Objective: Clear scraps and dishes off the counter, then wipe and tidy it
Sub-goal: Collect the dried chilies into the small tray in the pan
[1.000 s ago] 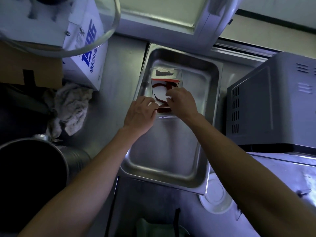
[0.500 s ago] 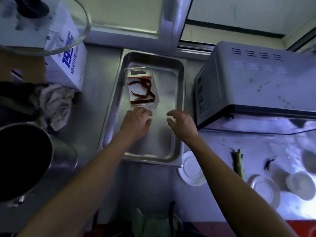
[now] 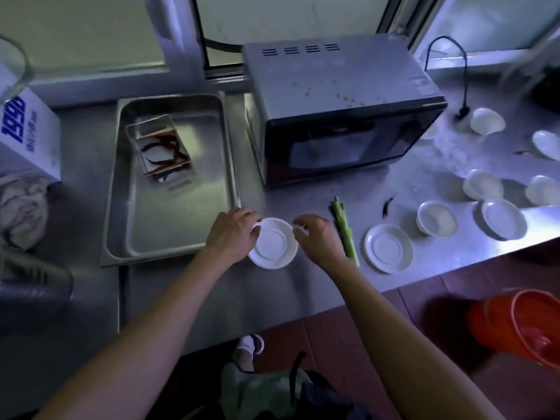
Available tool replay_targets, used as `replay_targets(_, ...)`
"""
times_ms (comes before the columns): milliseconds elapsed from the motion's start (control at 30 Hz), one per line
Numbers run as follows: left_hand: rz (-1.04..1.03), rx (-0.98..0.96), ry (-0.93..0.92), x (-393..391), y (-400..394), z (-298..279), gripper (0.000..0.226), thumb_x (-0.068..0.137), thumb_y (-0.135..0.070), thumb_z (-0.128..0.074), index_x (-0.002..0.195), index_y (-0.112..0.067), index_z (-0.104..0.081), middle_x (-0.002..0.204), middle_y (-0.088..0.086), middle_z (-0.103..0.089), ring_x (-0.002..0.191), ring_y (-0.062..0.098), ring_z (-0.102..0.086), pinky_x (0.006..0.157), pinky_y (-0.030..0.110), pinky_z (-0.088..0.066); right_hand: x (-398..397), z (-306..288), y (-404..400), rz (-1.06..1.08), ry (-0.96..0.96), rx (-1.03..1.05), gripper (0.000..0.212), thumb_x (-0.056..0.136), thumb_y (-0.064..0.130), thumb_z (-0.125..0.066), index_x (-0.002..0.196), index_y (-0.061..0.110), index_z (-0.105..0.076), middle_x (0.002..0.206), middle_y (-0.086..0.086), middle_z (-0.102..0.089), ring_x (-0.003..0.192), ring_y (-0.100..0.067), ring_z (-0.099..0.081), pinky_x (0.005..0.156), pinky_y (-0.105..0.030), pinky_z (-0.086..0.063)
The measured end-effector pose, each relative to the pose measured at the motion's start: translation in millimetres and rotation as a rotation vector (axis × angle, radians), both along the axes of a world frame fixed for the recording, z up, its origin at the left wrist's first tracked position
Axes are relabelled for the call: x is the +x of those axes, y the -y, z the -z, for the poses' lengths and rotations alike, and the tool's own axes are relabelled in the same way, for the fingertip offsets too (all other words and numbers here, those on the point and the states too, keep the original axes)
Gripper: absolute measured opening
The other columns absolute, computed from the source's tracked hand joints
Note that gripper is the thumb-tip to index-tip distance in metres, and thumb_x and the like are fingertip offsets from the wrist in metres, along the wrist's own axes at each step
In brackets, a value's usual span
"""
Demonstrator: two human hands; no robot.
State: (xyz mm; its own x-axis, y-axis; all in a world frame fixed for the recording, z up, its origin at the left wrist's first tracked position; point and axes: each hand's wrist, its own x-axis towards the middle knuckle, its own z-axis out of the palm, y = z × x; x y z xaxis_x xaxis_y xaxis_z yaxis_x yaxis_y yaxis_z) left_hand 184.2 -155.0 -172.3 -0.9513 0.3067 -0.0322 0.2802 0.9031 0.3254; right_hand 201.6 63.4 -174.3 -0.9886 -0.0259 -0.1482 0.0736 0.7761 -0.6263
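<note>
A small white saucer [image 3: 274,245] lies on the steel counter [image 3: 303,292] near its front edge. My left hand [image 3: 231,233] touches the saucer's left rim with fingers curled. My right hand [image 3: 315,236] hovers at its right rim, fingers apart, holding nothing. A green vegetable stalk [image 3: 345,230] lies just right of my right hand. A second saucer [image 3: 388,248] sits further right. A clear plastic box of red chillies [image 3: 160,150] rests in the steel tray [image 3: 127,222] at the left.
A microwave [image 3: 342,110] stands behind the saucer. Several white bowls and dishes [image 3: 436,218] and a dark chilli scrap [image 3: 387,204] are spread at the right. A rag [image 3: 21,207] and a white box [image 3: 27,131] sit at the left. An orange bucket [image 3: 521,325] stands on the floor.
Both hands left the chilli box in the tray and came back right to the white saucer. The view swung right, showing the counter with its dishes.
</note>
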Motion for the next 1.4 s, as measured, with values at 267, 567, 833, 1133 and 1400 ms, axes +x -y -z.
replay_targets(267, 0.052, 0.009, 0.062, 77, -77, 12, 0.027, 0.093, -0.026, -0.058, 0.118, -0.02, -0.067, 0.128, -0.002, -0.064, 0.119, 0.025, -0.053, 0.093, 0.04, -0.045, 103, 7, -82, 0.109, -0.02, -0.033, 0.025, 0.091, 0.02, -0.066, 0.114, 0.014, -0.071, 0.111, -0.006, -0.072, 0.101, -0.025, -0.066, 0.085, -0.039, -0.054)
replay_targets(567, 0.039, -0.061, 0.14, 114, -118, 22, 0.032, 0.096, -0.034, -0.054, 0.125, -0.022, -0.062, 0.125, -0.001, -0.061, 0.117, 0.023, -0.052, 0.096, 0.041, -0.043, 160, 17, -122, 0.161, -0.003, -0.041, 0.025, 0.09, 0.02, -0.065, 0.113, 0.015, -0.072, 0.106, -0.006, -0.072, 0.097, -0.023, -0.066, 0.082, -0.034, -0.051)
replay_targets(833, 0.062, -0.105, 0.154, 97, -134, 35, 0.04, 0.094, -0.038, -0.055, 0.132, -0.023, -0.057, 0.131, -0.003, -0.057, 0.122, 0.024, -0.047, 0.097, 0.044, -0.043, 153, 35, -124, 0.183, 0.004, -0.079, 0.028, 0.089, 0.015, -0.066, 0.116, 0.013, -0.071, 0.105, -0.007, -0.072, 0.095, -0.024, -0.066, 0.084, -0.039, -0.052)
replay_targets(1133, -0.048, -0.135, 0.11, 29, -150, 64, 0.029, 0.095, -0.031, -0.05, 0.119, -0.021, -0.063, 0.119, 0.001, -0.065, 0.113, 0.027, -0.052, 0.088, 0.045, -0.04, 98, 39, -149, 0.112, 0.059, -0.046, 0.026, 0.091, 0.016, -0.065, 0.117, 0.013, -0.071, 0.105, -0.004, -0.072, 0.094, -0.02, -0.067, 0.084, -0.043, -0.055)
replay_targets(1400, 0.018, -0.23, 0.094, -3, -169, 80, 0.017, 0.091, -0.029, -0.052, 0.103, -0.026, -0.063, 0.112, -0.004, -0.065, 0.111, 0.024, -0.05, 0.088, 0.043, -0.029, 47, 39, -164, 0.119, 0.051, -0.026, 0.025, 0.089, 0.009, -0.064, 0.113, 0.009, -0.072, 0.103, -0.008, -0.073, 0.088, -0.021, -0.067, 0.086, -0.041, -0.054)
